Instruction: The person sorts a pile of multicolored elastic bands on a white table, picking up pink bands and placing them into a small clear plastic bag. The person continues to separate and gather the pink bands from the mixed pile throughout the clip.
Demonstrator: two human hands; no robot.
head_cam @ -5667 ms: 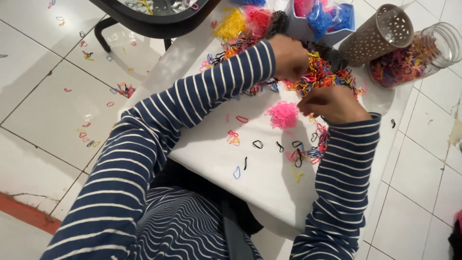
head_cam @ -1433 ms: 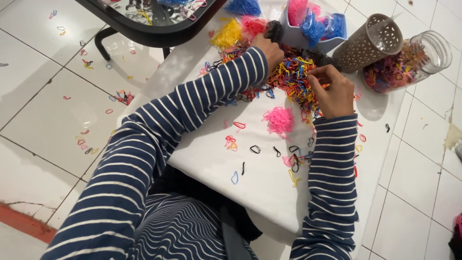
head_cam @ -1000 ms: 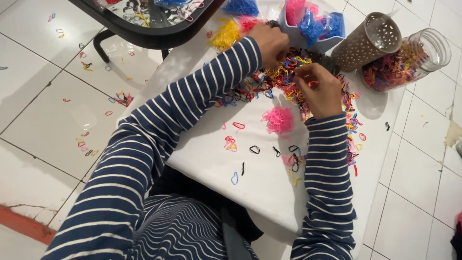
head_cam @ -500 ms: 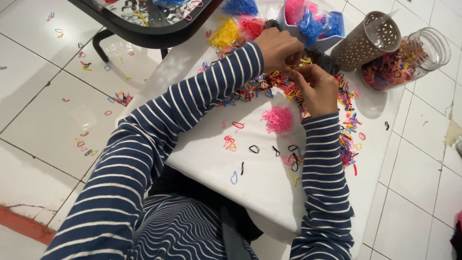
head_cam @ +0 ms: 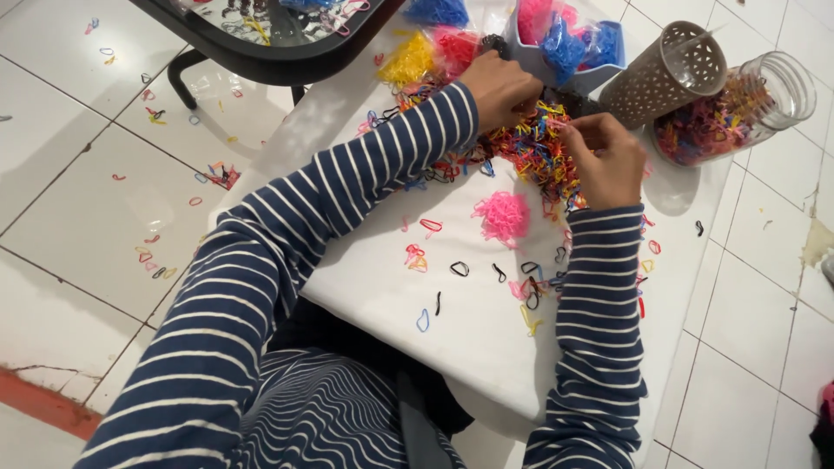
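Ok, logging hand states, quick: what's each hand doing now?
Left hand: curled in the mixed band pile; grip unclear.
Right hand: fingers pinched at the pile; contents unclear.

Matt white cloth (head_cam: 486, 339), glossy tiles (head_cam: 78, 174)

Jar (head_cam: 738, 108), perforated cup (head_cam: 665, 74) block right; cloth (head_cam: 469, 339) near open.

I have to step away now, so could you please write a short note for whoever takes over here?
Left hand and right hand: both in the mixed pile of small elastic bands, fingers pinching bands; exact grip unclear.
Things: the pile lies on the white sheet; a sorted pink heap sits beside it, yellow heap further up.
Glass jar holds mixed bands.
Done: some colours separated.
Left: most of the pile, plus strays on the floor.
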